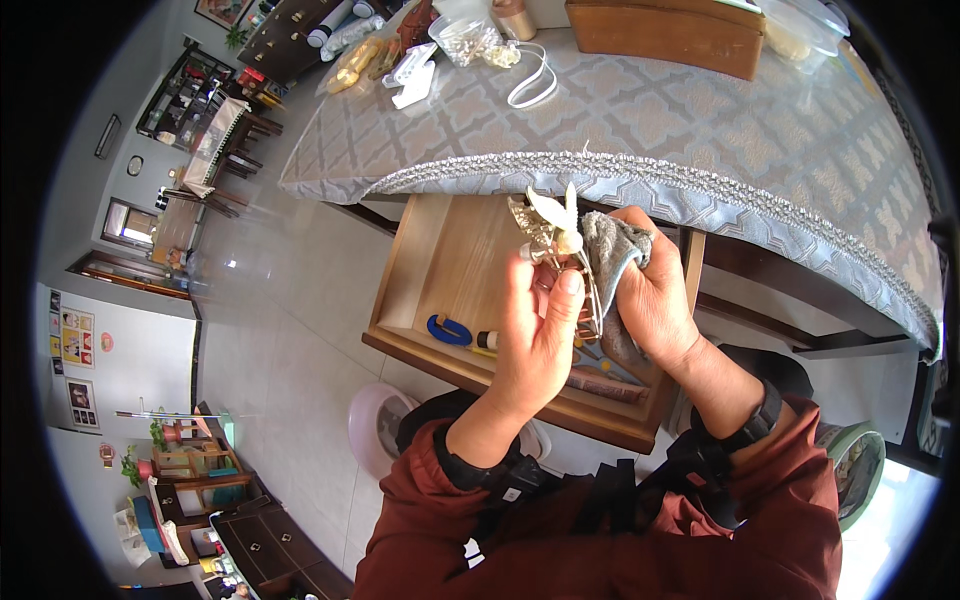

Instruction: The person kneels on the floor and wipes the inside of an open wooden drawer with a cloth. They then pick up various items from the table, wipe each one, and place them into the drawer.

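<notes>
My left hand [544, 322] grips a metal hair claw clip [566, 244] with pale petal-shaped ornaments and a round bead, held above an open wooden drawer [450, 255]. My right hand [656, 292] is closed around a grey cloth [615, 244] with a light blue edge, which lies against the right side of the clip. Below my hands, the front of the drawer holds a blue curved object [448, 330], a small bottle with a dark cap [487, 340] and a flat printed packet [604, 386]. My hands hide part of the drawer's contents.
The table [637, 112] above the drawer has a patterned cover. On it stand a tub of cotton swabs [465, 41], a white cord [534, 79], white devices [412, 75] and a brown wooden box [664, 37]. A pink basin [375, 427] and a green bin [851, 472] are on the floor.
</notes>
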{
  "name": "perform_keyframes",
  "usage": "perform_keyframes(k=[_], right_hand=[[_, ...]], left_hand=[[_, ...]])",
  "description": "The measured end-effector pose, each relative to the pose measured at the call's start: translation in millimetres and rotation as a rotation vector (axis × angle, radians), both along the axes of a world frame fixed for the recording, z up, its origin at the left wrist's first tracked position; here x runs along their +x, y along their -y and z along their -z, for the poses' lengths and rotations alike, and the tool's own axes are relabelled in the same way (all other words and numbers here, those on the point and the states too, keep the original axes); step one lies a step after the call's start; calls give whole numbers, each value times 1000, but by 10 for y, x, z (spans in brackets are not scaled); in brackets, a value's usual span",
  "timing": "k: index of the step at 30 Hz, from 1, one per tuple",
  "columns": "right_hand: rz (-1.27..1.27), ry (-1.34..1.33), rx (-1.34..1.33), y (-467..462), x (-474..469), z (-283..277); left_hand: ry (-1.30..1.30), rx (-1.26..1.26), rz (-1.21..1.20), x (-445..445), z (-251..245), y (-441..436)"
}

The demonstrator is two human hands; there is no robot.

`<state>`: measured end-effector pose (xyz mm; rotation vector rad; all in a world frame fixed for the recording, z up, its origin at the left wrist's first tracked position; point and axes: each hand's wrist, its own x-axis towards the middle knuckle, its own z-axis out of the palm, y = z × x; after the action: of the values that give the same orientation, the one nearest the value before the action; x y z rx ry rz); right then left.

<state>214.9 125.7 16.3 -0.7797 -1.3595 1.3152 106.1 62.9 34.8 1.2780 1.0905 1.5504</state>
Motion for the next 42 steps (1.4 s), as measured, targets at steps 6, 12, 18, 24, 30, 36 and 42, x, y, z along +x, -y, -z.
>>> perform_keyframes(k=[6,12,18,24,30,36,42], right_hand=[[-62,-120,-265,-37,15,8],[-16,-409,-636,-195,191,-187],[-203,101,101,87,99,-188],[-242,-177,-136,7,94,-65],[-402,-77,-378,-81,258,-164],[-45,58,-208,-41,121,-46],[-28,-280,-594,-130,166,-251]], left_hand=[[296,-156,89,-79,19,-21],[386,-97,66,-172,-27,-26],[170,84,-210,-161,73,-125],[-246,160,-334,-243,94,-152],[-172,-13,82,-410,-29,-108],[-181,-184,63,-264,-56,-45],[138,-91,-160,-257,-65,-100]])
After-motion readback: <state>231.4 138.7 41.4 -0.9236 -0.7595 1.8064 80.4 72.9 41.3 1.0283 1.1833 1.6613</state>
